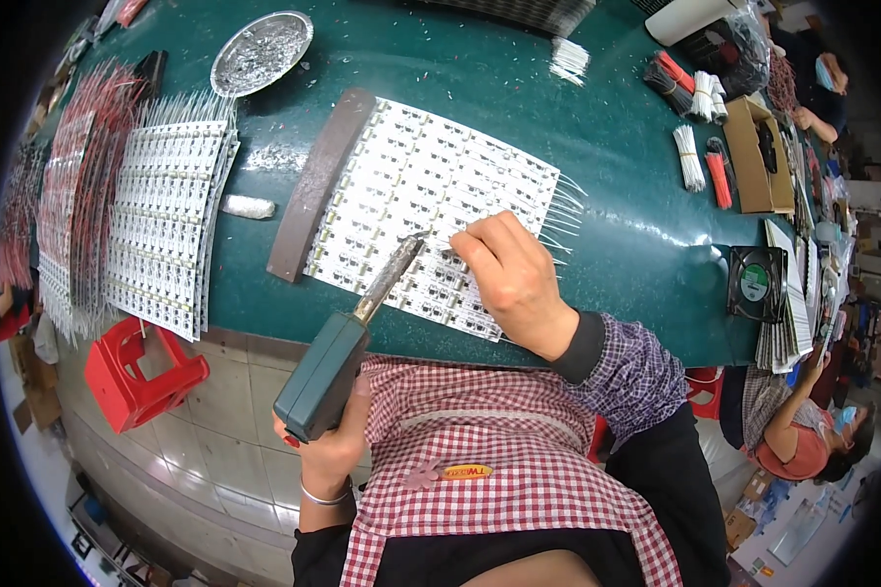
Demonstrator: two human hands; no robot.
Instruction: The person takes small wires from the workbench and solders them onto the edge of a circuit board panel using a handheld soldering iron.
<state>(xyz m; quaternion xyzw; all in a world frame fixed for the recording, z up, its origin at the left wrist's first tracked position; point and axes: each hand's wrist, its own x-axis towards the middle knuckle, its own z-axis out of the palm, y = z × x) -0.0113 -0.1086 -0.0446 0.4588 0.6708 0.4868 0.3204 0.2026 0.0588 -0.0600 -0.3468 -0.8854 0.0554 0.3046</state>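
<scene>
My left hand [335, 437] is wrapped round the handle of a dark green soldering gun [325, 377]. Its metal barrel points up and right, the tip over a white circuit board panel [392, 181] dotted with rows of small black parts. Close to that tip, my right hand [504, 269] is closed in a pinch above the panel; what its fingertips hold is too small to make out. Thin white wires [565, 210] stick out past the panel's right edge. A brown strip [320, 186] lies along the panel's left side.
Stacked panels with white wires [166, 210] and red wires [69, 205] stand at the left. A metal dish [262, 54] holds silvery scraps. Wire bundles [688, 157], a cardboard box [762, 161] and a black fan [757, 283] are at the right. A red stool [127, 386] is below; other people sit at the right.
</scene>
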